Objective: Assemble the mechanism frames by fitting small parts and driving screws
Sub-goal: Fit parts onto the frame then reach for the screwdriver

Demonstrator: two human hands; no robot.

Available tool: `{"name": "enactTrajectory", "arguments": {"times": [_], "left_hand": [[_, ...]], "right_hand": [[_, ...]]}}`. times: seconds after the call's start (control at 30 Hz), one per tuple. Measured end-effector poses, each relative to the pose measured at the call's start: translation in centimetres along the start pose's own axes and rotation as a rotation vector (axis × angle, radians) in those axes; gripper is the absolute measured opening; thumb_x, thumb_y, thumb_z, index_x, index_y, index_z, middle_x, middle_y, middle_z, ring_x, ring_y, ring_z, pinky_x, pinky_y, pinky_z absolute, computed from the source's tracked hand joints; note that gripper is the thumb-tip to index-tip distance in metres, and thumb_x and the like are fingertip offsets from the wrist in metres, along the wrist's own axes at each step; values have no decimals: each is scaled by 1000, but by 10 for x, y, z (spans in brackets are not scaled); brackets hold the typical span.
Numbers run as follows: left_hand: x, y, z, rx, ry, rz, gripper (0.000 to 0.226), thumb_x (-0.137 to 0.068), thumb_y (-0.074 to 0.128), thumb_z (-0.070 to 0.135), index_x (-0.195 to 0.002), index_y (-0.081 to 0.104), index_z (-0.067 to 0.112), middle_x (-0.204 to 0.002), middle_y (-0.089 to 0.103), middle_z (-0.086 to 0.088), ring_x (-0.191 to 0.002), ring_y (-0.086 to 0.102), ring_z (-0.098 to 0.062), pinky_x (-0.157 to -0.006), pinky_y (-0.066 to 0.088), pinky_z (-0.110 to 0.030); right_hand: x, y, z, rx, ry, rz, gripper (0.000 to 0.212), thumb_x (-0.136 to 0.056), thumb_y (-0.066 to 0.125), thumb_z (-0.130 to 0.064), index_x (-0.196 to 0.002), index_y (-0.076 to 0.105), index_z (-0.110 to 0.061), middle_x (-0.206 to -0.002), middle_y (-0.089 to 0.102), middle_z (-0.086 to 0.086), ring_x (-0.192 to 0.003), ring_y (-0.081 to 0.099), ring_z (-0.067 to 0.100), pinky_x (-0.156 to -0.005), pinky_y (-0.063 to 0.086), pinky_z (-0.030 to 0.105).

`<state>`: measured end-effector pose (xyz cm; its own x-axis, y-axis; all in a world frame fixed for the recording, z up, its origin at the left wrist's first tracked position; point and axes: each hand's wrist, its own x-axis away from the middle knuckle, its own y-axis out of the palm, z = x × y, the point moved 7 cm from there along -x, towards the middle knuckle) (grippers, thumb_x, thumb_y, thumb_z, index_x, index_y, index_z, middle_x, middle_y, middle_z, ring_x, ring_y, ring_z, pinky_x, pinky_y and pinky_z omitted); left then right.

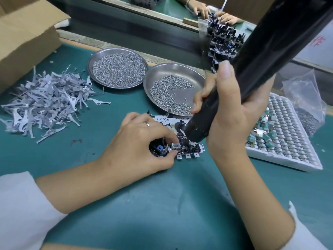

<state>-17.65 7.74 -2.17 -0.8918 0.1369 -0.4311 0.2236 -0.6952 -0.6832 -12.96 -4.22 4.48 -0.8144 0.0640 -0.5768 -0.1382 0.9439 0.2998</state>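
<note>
On the green worktop point(162, 204) the mechanism frame point(180, 139) lies near the dish of screws point(173, 92) — the left hand point(142, 143) pinches its near edge, fingers curled, while the right hand point(227, 112) wraps tight round the black electric screwdriver point(261, 56) — tip down on the frame.

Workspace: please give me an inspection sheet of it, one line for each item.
Surface: green mat.
Job's things: mechanism frame; black screwdriver; two steel dishes, springs, screws.
Clutter: pile of metal levers; white parts tray; plastic bag.
Hands: left hand pinches frame; right hand grips screwdriver.
Cables: nothing seen.
Surroundings: cardboard box; stacked frames; another person's hands.
</note>
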Motion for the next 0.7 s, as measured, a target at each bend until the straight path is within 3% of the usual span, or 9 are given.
{"name": "enactTrajectory", "arguments": {"times": [0.17, 0.27, 0.37, 0.47, 0.57, 0.7], "left_hand": [[0, 0, 1, 2, 10, 4, 20, -67, 65, 39, -81, 72, 27, -72, 56, 26, -77, 53, -9, -90, 36, -32], [0, -1, 1, 9, 20, 0, 18, -66, 71, 35, -81, 72, 26, -73, 56, 27, -77, 52, -8, -91, 36, -33], [0, -1, 2, 5, 33, -4, 18, -66, 73, 33, -82, 73, 25, -74, 60, 24, -77, 55, -10, -91, 37, -35], [0, -1, 2, -3, 49, -2, 18, -66, 75, 32, -82, 73, 24, -76, 62, 23, -76, 56, -11, -92, 37, -36], [0, 0, 2, 8, 67, -3, 17, -66, 76, 29, -82, 74, 22, -76, 65, 18, -74, 54, -8, -93, 38, -38], [-1, 0, 2, 17, 74, -21, 17, -66, 77, 25, -82, 76, 21, -78, 69, 14, -74, 54, -9, -95, 35, -38]], "right_hand": [[0, 0, 0, -3, 38, -15, 25, -85, 60, -18, -98, 38, -13, -60, 49, 1, -40, 47, 20, -44, 42, 26], [-5, -2, -6, 37, 6, -58, 37, -85, 60, -20, -110, 36, -8, -65, 55, 0, -48, 53, 20, -51, 48, 30], [-5, -12, -16, 176, -147, -108, 50, -89, 54, -17, -127, 25, -3, -87, 56, 0, -76, 56, 14, -70, 49, 33], [12, -41, -22, 382, -340, 42, 29, -90, 46, -6, -118, 37, -5, -100, 47, 19, -87, 49, 16, -79, 41, 23], [33, -55, 4, 340, -138, 91, 16, -92, 42, -4, -103, 47, -15, -86, 52, 15, -75, 51, 26, -74, 43, 25], [44, -37, 48, 285, 281, -169, 22, -95, 42, -1, -98, 59, -14, -75, 60, 0, -76, 60, 14, -78, 51, 26]]}}
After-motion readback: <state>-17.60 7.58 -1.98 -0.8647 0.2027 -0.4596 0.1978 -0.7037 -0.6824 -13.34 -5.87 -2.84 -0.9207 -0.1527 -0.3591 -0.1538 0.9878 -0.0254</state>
